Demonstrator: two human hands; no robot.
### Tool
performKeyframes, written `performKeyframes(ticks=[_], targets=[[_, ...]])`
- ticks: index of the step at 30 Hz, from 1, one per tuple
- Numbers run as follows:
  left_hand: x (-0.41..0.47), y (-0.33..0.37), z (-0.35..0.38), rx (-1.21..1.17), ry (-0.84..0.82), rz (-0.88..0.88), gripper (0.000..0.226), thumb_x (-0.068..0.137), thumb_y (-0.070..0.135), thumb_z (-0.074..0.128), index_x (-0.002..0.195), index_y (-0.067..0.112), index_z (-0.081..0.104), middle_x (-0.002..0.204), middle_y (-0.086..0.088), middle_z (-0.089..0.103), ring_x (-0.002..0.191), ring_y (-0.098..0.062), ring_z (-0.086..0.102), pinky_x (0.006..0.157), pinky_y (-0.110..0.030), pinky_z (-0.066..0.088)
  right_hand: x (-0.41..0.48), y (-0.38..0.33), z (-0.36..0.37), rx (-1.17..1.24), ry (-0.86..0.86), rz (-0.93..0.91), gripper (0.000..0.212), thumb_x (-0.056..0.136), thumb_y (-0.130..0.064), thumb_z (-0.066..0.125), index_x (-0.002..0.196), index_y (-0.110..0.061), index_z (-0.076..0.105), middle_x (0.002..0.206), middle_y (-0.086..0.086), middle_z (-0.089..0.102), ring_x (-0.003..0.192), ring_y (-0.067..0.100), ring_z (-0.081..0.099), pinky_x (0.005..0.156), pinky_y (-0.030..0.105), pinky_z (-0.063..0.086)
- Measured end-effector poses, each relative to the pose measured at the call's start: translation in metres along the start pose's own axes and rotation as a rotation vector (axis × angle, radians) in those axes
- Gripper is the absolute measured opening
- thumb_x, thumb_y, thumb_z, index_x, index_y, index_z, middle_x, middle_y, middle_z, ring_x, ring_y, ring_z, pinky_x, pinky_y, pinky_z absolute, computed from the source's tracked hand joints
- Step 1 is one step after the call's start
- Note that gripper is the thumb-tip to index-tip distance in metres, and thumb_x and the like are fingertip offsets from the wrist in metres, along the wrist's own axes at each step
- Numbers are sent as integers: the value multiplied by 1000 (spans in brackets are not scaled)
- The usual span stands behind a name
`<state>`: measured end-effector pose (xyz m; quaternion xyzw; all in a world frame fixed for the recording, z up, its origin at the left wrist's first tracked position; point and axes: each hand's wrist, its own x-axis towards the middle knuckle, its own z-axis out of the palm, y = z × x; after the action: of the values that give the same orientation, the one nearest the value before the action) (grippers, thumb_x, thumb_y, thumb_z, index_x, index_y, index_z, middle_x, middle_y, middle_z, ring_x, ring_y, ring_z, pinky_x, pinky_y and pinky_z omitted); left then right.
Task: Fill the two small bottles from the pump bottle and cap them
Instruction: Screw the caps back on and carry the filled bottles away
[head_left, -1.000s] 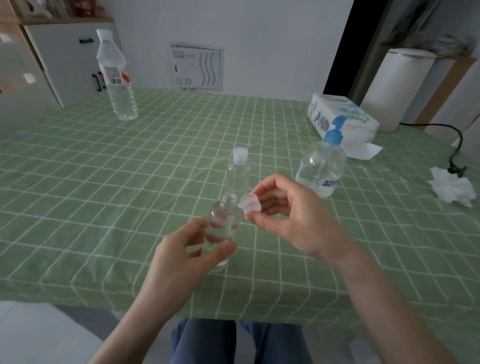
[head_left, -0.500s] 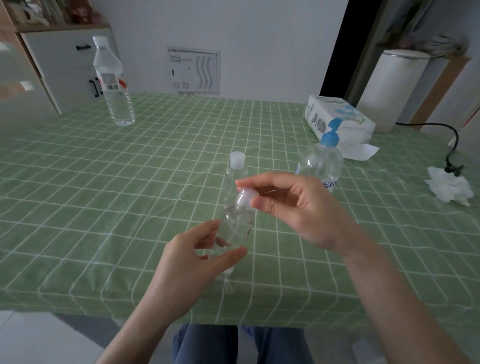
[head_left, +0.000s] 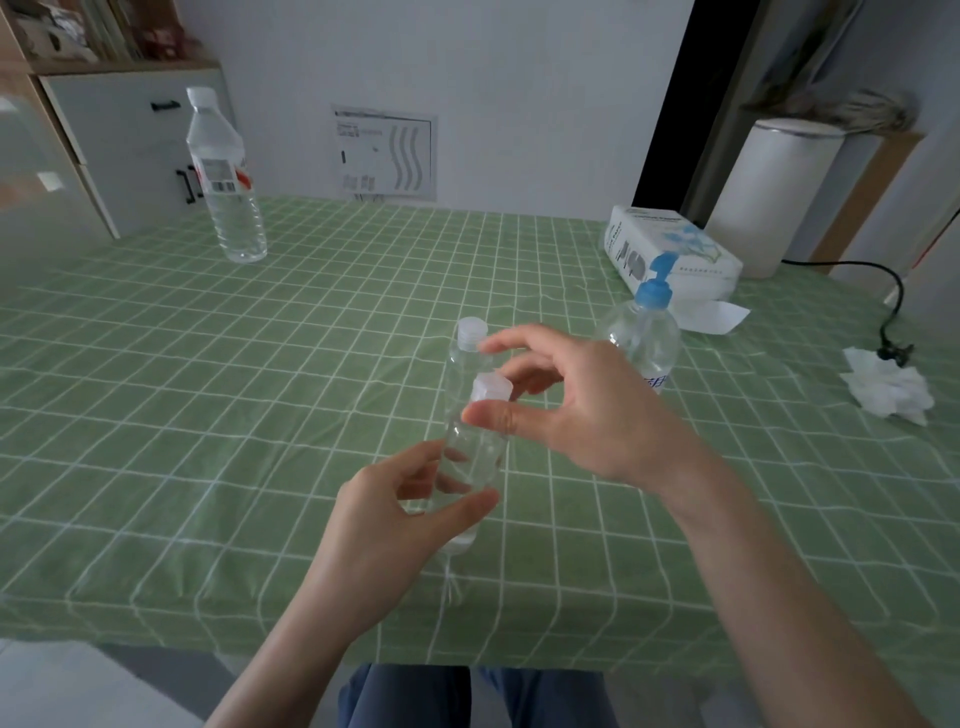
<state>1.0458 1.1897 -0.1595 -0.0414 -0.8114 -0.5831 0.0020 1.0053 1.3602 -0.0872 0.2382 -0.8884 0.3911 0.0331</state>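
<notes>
Two small bottles, one pump bottle

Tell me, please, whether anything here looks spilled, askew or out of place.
Only a crumpled tissue stands out, lying loose at the right of the table beside a black plug. No spill shows on the cloth.

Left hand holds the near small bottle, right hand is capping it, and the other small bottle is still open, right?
No: the head view shows the other small bottle already capped. The left hand does hold the near small bottle while the right hand fits its cap.
</notes>
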Motion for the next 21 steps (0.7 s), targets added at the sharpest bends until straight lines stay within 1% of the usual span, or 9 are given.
performKeyframes(ticks=[1,3,6,8,10,13,16,18,21], targets=[[0,0,-1,1,-2,-4,55,52,61,68,98,31,70,90,9,74,97,-10,65,88,-40,52,-1,1,-1,26,-40,0,65,68,-59,62,128,-32,58,109,-16,72,102,-11,61,92,2,42],[0,1,-2,6,-7,-7,55,52,61,68,98,31,70,90,9,74,97,-9,65,88,-39,53,-4,3,-2,97,-69,-21,53,73,-51,63,125,-39,59,119,-18,69,114,-11,58,102,7,39],[0,1,-1,11,-12,-10,49,59,54,73,100,29,70,91,6,74,97,-9,65,88,-39,53,-2,0,3,108,27,-15,33,63,-54,68,93,-39,67,96,-21,73,94,-11,65,92,5,44],[0,1,0,12,-15,-14,46,61,51,75,101,29,70,91,6,73,98,-9,65,87,-39,53,1,-1,6,36,86,21,39,56,-63,67,81,-34,61,84,-20,70,86,-9,65,82,2,44],[0,1,-1,5,-17,-11,49,57,57,72,98,31,70,89,6,74,97,-10,65,87,-41,53,0,-1,7,7,45,57,52,55,-70,62,93,-34,63,88,-20,68,92,-8,64,77,7,45],[0,1,-4,-4,-12,-1,54,52,62,68,96,32,70,88,7,74,96,-11,66,88,-41,53,-4,2,4,133,-69,56,60,66,-62,63,121,-39,62,103,-13,73,107,-8,62,96,17,41],[0,1,-3,-4,-15,1,53,53,62,68,97,32,70,90,7,74,98,-10,65,87,-41,53,-3,4,8,191,12,32,35,64,-52,71,94,-33,69,93,-14,76,94,-8,67,92,16,46],[0,2,-1,-2,-18,-1,53,54,61,69,97,32,70,90,8,74,98,-10,65,88,-42,53,-1,4,10,143,63,62,35,59,-58,71,81,-32,64,87,-15,75,89,-9,66,83,10,46],[2,2,-2,-5,-4,0,50,54,61,69,95,34,70,85,9,74,97,-10,65,89,-43,52,-2,4,9,213,-20,78,46,67,-62,63,104,-34,64,89,-16,75,94,-8,66,91,18,45]])
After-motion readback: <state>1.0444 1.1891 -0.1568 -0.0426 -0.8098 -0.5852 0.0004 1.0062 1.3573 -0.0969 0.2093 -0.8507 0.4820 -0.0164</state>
